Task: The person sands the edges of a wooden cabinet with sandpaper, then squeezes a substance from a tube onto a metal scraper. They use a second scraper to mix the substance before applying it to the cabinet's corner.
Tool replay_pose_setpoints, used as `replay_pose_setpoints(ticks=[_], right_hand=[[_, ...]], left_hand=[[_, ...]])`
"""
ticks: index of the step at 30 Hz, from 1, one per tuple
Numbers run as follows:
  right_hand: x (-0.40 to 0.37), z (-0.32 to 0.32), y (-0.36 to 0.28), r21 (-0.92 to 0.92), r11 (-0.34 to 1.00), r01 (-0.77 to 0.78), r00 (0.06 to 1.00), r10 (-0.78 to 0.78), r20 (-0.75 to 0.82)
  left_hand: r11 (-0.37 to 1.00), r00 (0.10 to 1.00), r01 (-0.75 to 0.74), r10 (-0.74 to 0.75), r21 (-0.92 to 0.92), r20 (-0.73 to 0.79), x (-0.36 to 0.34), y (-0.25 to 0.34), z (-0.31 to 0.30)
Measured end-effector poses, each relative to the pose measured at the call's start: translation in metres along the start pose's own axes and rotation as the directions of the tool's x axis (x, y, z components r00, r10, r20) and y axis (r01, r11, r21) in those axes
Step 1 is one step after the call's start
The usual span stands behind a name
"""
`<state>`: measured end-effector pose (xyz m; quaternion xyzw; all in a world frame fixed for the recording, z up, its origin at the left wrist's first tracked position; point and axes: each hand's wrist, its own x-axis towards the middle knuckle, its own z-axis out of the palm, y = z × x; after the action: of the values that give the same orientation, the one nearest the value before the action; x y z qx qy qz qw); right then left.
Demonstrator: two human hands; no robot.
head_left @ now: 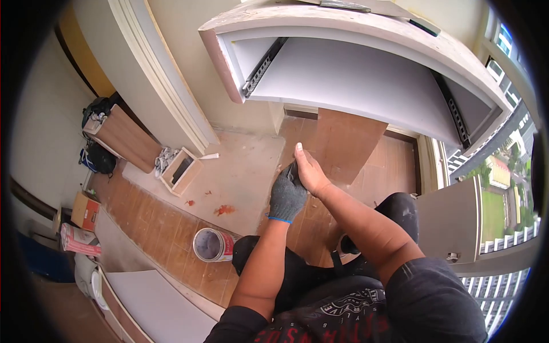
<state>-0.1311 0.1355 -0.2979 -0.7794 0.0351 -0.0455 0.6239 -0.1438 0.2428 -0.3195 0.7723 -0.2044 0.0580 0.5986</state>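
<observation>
In front of my body, above the floor, my two hands meet. My left hand (287, 197) wears a dark grey knitted work glove with a blue cuff; its fingers look curled, and whatever lies inside them is hidden. My right hand (311, 174) is bare and presses against the gloved fingers. One of its digits points straight up, while its other fingers are largely covered. Beyond the hands is a white curved-front cabinet (343, 68) with an open drawer bay. Black drawer slides (264, 68) are fixed to its two inner sides.
A paint bucket (213, 246) stands by my left knee. Farther left are a small wooden drawer box (180, 171), a wood-faced panel box (124, 137), bags (98, 157) and a cardboard carton (86, 211). Flat tools (346, 6) lie on the cabinet top. A window is at right.
</observation>
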Motion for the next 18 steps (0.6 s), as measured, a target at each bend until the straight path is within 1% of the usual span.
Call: replay_pose_setpoints(ticks=[1, 2, 3, 4, 5, 6, 7, 9, 10, 12, 13, 14, 15, 16, 17, 18], right_hand=[[-0.002, 0.001, 0.0, -0.023, 1.0, 0.018, 1.0, -0.017, 0.005], [-0.002, 0.005, 0.001, -0.054, 0.998, 0.042, 0.999, -0.041, 0.028], [-0.006, 0.009, 0.005, -0.096, 0.994, 0.047, 0.999, -0.047, 0.002], [-0.012, 0.012, 0.01, -0.137, 0.989, 0.052, 0.998, -0.056, -0.023], [-0.015, 0.006, 0.006, -0.049, 0.999, 0.017, 1.0, -0.017, 0.009], [-0.018, 0.001, 0.005, 0.001, 1.0, 0.023, 1.0, -0.023, 0.004], [-0.022, -0.01, -0.008, 0.042, 0.999, 0.018, 0.998, -0.02, 0.06], [-0.008, -0.02, 0.011, 0.084, 0.996, -0.044, 0.999, 0.044, 0.002], [-0.007, -0.02, 0.014, 0.056, 0.998, -0.036, 0.999, 0.035, 0.006], [-0.011, -0.015, 0.016, 0.018, 0.999, -0.031, 0.999, 0.031, -0.008], [-0.019, -0.012, 0.012, 0.032, 0.999, 0.023, 1.0, -0.022, -0.004], [-0.022, -0.013, 0.005, 0.064, 0.997, 0.031, 0.998, -0.034, 0.043], [-0.024, -0.016, 0.0, 0.098, 0.994, 0.036, 0.995, -0.045, 0.091], [-0.023, -0.018, 0.005, 0.098, 0.995, -0.015, 0.994, 0.005, 0.105], [-0.014, -0.021, 0.012, 0.092, 0.994, -0.056, 0.991, 0.045, 0.122], [-0.005, -0.025, 0.017, 0.084, 0.992, -0.094, 0.987, 0.081, 0.141]], left_hand=[[0.984, 0.996, -0.089, 0.088, 0.153, 0.014, 0.003, -0.018, 0.003], [0.939, 0.986, -0.166, 0.166, 0.302, 0.025, 0.007, -0.038, 0.003], [0.865, 0.97, -0.232, 0.24, 0.445, 0.04, 0.011, -0.05, -0.001], [0.861, 0.988, -0.106, 0.034, 0.498, 0.151, 0.011, -0.034, -0.01], [0.971, 0.993, 0.065, -0.086, 0.229, 0.084, 0.005, -0.031, -0.006], [0.975, 0.99, 0.122, -0.132, 0.186, 0.042, 0.003, -0.014, -0.006], [0.976, 0.985, 0.17, -0.174, 0.134, 0.013, 0.002, 0.003, -0.006], [0.971, 0.999, -0.001, -0.007, 0.238, 0.032, -0.007, 0.016, -0.002], [0.953, 0.996, -0.086, 0.074, 0.29, 0.052, -0.008, 0.02, 0.0], [0.978, 1.0, 0.01, -0.008, 0.209, -0.013, -0.001, 0.017, -0.004], [0.985, 0.998, 0.063, -0.058, 0.163, -0.036, -0.001, 0.016, -0.007], [0.958, 0.997, 0.078, -0.08, 0.276, -0.006, 0.001, 0.014, -0.013], [0.962, 0.996, 0.083, -0.088, 0.26, 0.005, -0.002, 0.014, -0.011], [0.966, 0.995, 0.089, -0.095, 0.245, 0.014, -0.005, 0.016, -0.009], [0.97, 0.996, 0.088, -0.094, 0.227, 0.015, -0.003, 0.019, -0.006], [0.967, 0.999, -0.045, 0.04, 0.251, 0.024, -0.004, 0.003, 0.004]])
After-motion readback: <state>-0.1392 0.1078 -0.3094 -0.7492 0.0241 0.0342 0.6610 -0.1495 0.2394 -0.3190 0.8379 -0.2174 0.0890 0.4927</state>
